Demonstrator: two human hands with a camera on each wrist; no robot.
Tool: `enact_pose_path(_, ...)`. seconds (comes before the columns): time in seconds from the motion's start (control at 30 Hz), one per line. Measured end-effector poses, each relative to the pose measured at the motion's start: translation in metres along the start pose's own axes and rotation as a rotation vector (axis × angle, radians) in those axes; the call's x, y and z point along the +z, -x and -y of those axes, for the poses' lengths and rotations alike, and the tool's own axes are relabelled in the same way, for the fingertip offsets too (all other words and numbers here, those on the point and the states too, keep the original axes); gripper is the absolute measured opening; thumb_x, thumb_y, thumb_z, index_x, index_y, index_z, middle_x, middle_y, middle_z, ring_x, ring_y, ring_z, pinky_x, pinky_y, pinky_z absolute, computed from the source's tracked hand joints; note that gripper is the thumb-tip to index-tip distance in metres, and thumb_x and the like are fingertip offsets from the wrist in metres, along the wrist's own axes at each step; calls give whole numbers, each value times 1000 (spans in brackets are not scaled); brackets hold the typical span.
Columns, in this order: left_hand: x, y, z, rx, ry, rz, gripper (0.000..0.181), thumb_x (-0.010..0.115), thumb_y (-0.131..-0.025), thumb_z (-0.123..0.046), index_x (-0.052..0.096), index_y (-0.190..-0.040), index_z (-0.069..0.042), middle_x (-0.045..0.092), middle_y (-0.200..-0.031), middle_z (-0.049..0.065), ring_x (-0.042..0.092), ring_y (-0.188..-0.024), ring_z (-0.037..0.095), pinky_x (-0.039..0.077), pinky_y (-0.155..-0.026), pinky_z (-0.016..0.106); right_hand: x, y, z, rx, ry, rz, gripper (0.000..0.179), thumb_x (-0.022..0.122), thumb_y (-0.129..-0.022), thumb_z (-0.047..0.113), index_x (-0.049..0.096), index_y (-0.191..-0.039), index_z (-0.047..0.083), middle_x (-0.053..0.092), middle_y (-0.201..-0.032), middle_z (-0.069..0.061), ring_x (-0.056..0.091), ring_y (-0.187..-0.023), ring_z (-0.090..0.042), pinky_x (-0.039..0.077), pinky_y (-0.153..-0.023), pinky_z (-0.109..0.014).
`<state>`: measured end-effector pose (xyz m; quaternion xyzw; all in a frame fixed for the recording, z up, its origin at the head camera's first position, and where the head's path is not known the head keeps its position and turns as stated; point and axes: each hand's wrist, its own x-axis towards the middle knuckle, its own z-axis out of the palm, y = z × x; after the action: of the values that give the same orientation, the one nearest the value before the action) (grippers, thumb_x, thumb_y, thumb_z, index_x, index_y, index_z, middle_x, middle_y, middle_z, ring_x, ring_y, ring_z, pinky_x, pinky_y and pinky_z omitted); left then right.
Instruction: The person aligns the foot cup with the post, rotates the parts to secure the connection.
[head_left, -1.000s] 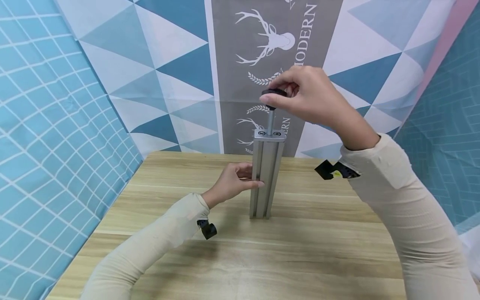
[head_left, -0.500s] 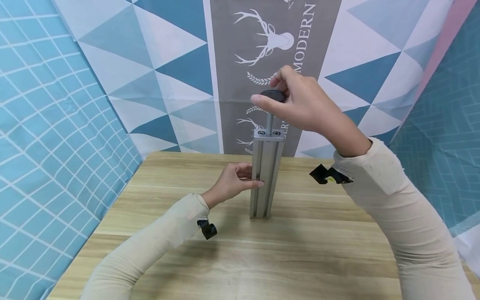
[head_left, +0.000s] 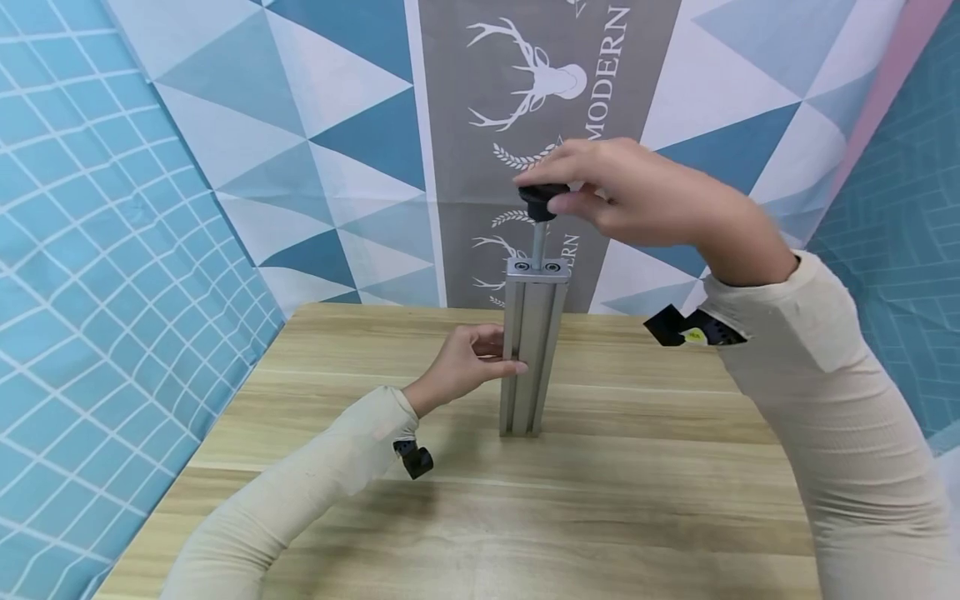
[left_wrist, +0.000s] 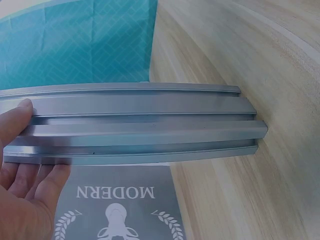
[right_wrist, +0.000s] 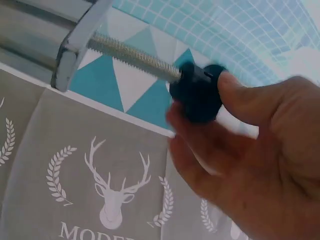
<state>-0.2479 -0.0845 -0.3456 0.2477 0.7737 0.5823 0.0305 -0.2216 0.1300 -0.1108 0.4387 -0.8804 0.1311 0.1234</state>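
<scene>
A grey aluminium profile (head_left: 536, 342) stands upright on the wooden table. My left hand (head_left: 467, 367) grips it around mid-height, thumb on the near face and fingers reaching behind. Its grooves (left_wrist: 150, 120) run lengthwise in the left wrist view. On top is a metal end plate (head_left: 537, 277) with two screws. From this plate rises a threaded rod (right_wrist: 135, 56), topped by a black levelling foot (head_left: 538, 200) with a wide disc. My right hand (head_left: 630, 190) holds this foot between thumb and fingers. The right fingertips are slightly blurred in the right wrist view.
The wooden table (head_left: 480, 517) stretches around the profile. Behind it hangs a patterned cloth (head_left: 360, 142) with triangles and deer heads. Blue cloth walls (head_left: 97, 250) stand at left and right. A small black wrist camera (head_left: 415, 460) sits on each sleeve.
My right hand opened its fingers away from the levelling foot, turned, and took hold of it again with the wrist swung to the right. The left hand and profile stayed still.
</scene>
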Motion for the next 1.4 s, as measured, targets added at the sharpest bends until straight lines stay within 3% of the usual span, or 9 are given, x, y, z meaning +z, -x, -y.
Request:
enact_pose_path(0.1, 0, 0, 1, 3, 3, 1, 32, 79, -79, -12, 69, -108, -4, 72, -98, 10, 69, -93, 19, 55, -77, 31, 8, -5, 5, 181, -10, -123, 40, 64, -92, 33, 64, -117, 1, 62, -100, -12, 56, -86, -23, 45, -77, -36)
enact_pose_path(0.2, 0, 0, 1, 3, 7, 5, 32, 79, -79, -11, 69, -108, -4, 72, -98, 10, 69, -93, 19, 55, -77, 31, 17, -7, 9, 346, -42, -207, 53, 68, -83, 49, 61, -107, 2, 61, -93, -11, 54, -81, -22, 43, -71, -36)
enact_pose_path(0.47, 0, -1, -1, 2, 4, 8, 32, 79, -79, -11, 69, -108, -4, 72, -98, 11, 69, -93, 19, 55, -77, 31, 22, -7, 13, 448, -39, -261, 61, 67, -80, 57, 58, -102, 1, 60, -93, -11, 54, -79, -24, 42, -68, -37)
enact_pose_path(0.67, 1, -1, -2, 4, -19, 4, 32, 79, -79, -11, 69, -108, -3, 72, -98, 10, 69, -93, 19, 54, -77, 30, 6, 0, 8, 349, -89, -102, 65, 62, -87, 53, 54, -133, 8, 61, -121, -12, 61, -102, -27, 47, -87, -44)
enact_pose_path(0.83, 3, -2, -2, 5, -34, -3, 32, 80, -78, -14, 70, -107, -4, 72, -98, 9, 69, -93, 18, 54, -78, 30, -7, 6, -4, 104, -140, 102, 53, 48, -101, 31, 35, -150, 18, 34, -153, -5, 44, -132, -30, 38, -102, -50)
enact_pose_path(1.0, 3, -2, -2, 2, -33, 0, 31, 80, -78, -14, 70, -106, -5, 72, -98, 8, 69, -94, 18, 54, -78, 30, -7, 5, -5, -12, -90, 93, 44, 47, -100, 8, 46, -144, 11, 47, -144, -9, 52, -120, -24, 45, -92, -44)
enact_pose_path(1.17, 3, -3, -2, 8, -20, 8, 32, 80, -78, -15, 70, -108, -6, 72, -99, 8, 69, -94, 18, 54, -78, 30, 3, -2, 1, 217, -69, -93, 42, 65, -91, 34, 64, -120, 3, 64, -107, -11, 61, -91, -21, 47, -80, -36)
enact_pose_path(1.27, 2, -3, -1, 3, -4, 14, 34, 80, -78, -14, 69, -109, -5, 72, -99, 9, 69, -94, 19, 54, -78, 31, 13, -5, 5, 379, -89, -183, 56, 68, -82, 53, 62, -106, 3, 62, -95, -10, 55, -81, -22, 42, -72, -36)
enact_pose_path(1.4, 2, -2, -1, -7, 8, 13, 35, 80, -78, -13, 69, -110, -5, 72, -99, 9, 69, -94, 19, 54, -78, 31, 23, -6, 9, 471, -66, -250, 61, 65, -80, 61, 52, -96, 3, 55, -87, -10, 49, -75, -25, 37, -65, -37)
